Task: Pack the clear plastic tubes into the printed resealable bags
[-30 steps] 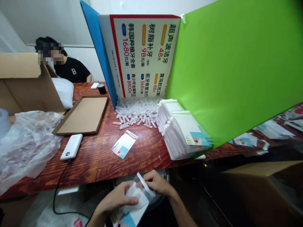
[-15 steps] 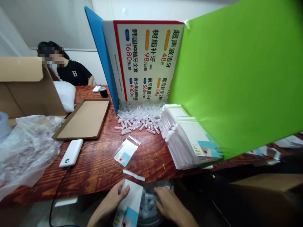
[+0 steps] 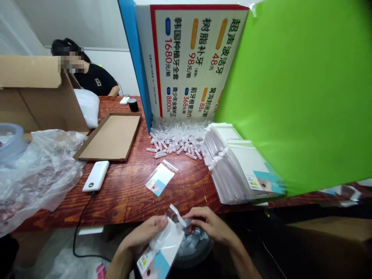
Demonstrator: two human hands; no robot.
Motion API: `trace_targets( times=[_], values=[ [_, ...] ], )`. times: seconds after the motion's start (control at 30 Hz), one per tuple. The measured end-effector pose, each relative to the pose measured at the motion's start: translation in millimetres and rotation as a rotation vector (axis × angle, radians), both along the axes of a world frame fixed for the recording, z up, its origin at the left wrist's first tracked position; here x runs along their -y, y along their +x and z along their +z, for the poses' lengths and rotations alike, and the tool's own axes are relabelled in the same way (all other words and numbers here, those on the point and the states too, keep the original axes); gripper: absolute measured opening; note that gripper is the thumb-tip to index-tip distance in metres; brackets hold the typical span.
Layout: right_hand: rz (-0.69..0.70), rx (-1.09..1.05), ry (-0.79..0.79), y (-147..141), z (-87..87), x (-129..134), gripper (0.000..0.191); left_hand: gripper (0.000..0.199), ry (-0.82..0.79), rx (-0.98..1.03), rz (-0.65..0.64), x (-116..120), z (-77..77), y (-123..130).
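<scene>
My left hand (image 3: 151, 232) is closed on a clear plastic bag (image 3: 162, 248) with a white and blue printed card, its open mouth tilted up and to the right. At that mouth, my right hand (image 3: 205, 223) has its thumb and fingers pinched on a small translucent plastic piece (image 3: 187, 222), partly hidden by the fingers. Below both hands, under the table edge, sits a round tub (image 3: 200, 259) of similar translucent pieces. On the table ahead lies another bagged card (image 3: 161, 178).
A pile of small translucent tubes (image 3: 177, 139) lies before a folded printed board (image 3: 290, 97). Stacks of bagged cards (image 3: 232, 170) stand to the right. At left are a cardboard tray (image 3: 112, 137), a white power bank (image 3: 96, 176) with cable, crumpled plastic and a carton (image 3: 37, 100). A person sits beyond.
My right hand has risen from the tub to the bag's mouth, pinching a small piece. My left hand has moved slightly right with the bag. The view has shifted.
</scene>
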State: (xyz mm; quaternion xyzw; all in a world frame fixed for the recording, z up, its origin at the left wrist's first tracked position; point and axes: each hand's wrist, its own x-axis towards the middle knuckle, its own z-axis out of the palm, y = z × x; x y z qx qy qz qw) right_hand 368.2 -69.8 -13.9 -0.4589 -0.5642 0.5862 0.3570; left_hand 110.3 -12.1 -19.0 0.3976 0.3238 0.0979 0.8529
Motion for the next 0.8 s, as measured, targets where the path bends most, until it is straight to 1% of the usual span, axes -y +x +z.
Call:
trace_targets(
  times=[0.07, 0.13, 0.17, 0.2, 0.27, 0.33, 0.37, 0.43, 0.5, 0.6, 0.63, 0.67, 0.73, 0.77, 0.8],
  values=[
    [-0.017, 0.082, 0.047, 2.0, 2.5, -0.4, 0.023, 0.057, 0.019, -0.008, -0.013, -0.3, -2.5, -2.1],
    [0.009, 0.144, 0.086, 1.8, 4.7, -0.6, 0.02, 0.055, 0.037, -0.028, -0.025, 0.3, -5.6, -2.1],
    [0.027, 0.135, 0.068, 0.3, 4.3, -0.6, 0.019, 0.055, 0.043, -0.041, -0.025, 1.1, -7.2, -0.9],
    [0.037, 0.093, 0.016, -2.4, 2.3, -0.6, 0.017, 0.054, 0.044, -0.053, -0.02, 2.2, -8.9, 1.2],
    [0.003, -0.03, -0.155, -10.2, -7.1, -0.6, 0.01, 0.054, 0.042, -0.069, -0.003, 5.8, -12.4, 7.6],
    [-0.068, -0.114, -0.311, -18.4, -21.6, -0.4, 0.024, 0.057, 0.015, -0.113, 0.03, 10.4, -15.6, 15.4],
    [-0.093, -0.128, -0.347, -21.5, -29.3, -0.2, 0.031, 0.059, -0.008, -0.145, 0.051, 12.8, -17.1, 19.0],
    [-0.106, -0.119, -0.327, -23.9, -42.1, 1.1, 0.036, 0.062, -0.041, -0.209, 0.08, 16.7, -19.2, 24.6],
    [-0.065, -0.108, -0.269, -20.7, -48.7, 3.9, 0.037, 0.062, -0.026, -0.238, 0.078, 18.9, -19.7, 27.4],
    [0.074, -0.135, -0.253, -8.6, -47.6, 10.0, 0.044, 0.06, 0.07, -0.216, 0.038, 18.9, -17.8, 27.8],
    [0.075, -0.17, -0.268, -4.3, -45.3, 12.3, 0.049, 0.059, 0.14, -0.219, 0.021, 18.5, -17.2, 27.5],
    [0.041, -0.217, -0.282, -0.6, -42.3, 14.8, 0.058, 0.057, 0.236, -0.239, 0.005, 18.4, -17.0, 27.3],
    [-0.093, -0.289, -0.273, 3.9, -34.2, 20.9, 0.072, 0.055, 0.45, -0.328, -0.015, 19.3, -20.1, 28.2],
    [-0.162, -0.281, -0.253, 4.9, -28.8, 24.8, 0.073, 0.054, 0.536, -0.375, -0.009, 20.7, -24.2, 30.0],
    [-0.217, -0.222, -0.224, 5.8, -22.3, 29.4, 0.07, 0.053, 0.589, -0.409, 0.003, 22.7, -30.2, 33.4]
  ],
)
